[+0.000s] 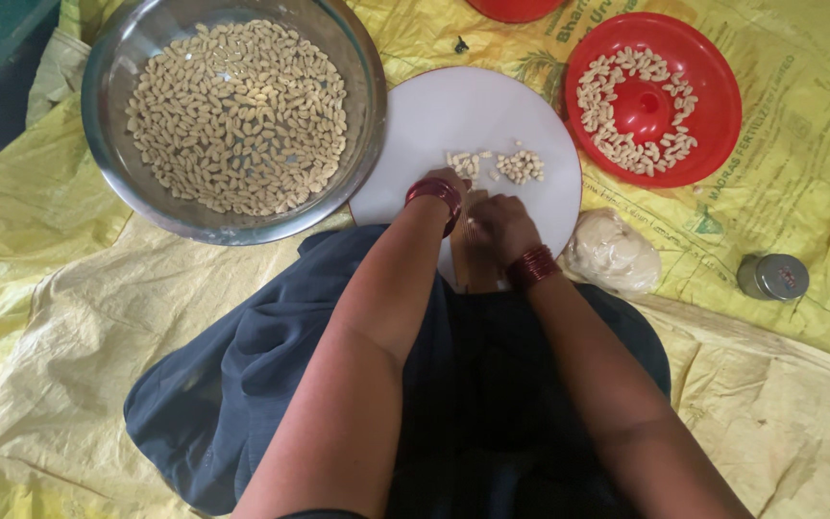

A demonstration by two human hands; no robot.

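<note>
— Where are the two hands?

— Both meet at the near edge of the round white board [473,111], above the dark blue cloth [242,384] over the lap. The left hand [446,185] comes in from the left, a red bangle on its wrist; the right hand [500,223] sits just beside it, red bangles on that wrist too.

— What lies under the fingers?

— A ridged wooden piece [473,255] at the board's near edge. The right fingers curl down onto it, bunched close together. Whether a bit of dough sits beneath them I cannot tell. The left fingers are hidden behind the wrist, so how they are set I cannot tell either.

— And the small shaped pieces?

— Two little heaps of pale dough pieces [519,166] lie near the middle of the board, just beyond the fingertips, not touching them.

— What else is about?

— A steel bowl [108,144] full of the same pieces stands off the board's left edge, overlapping it slightly. A red plate [713,96] with a ring of pieces lies to the board's right. A lump of dough in a clear bag [613,252] rests by the board's near right edge, and a small metal tin [772,276] farther right, all on a yellow sheet [50,288].
</note>
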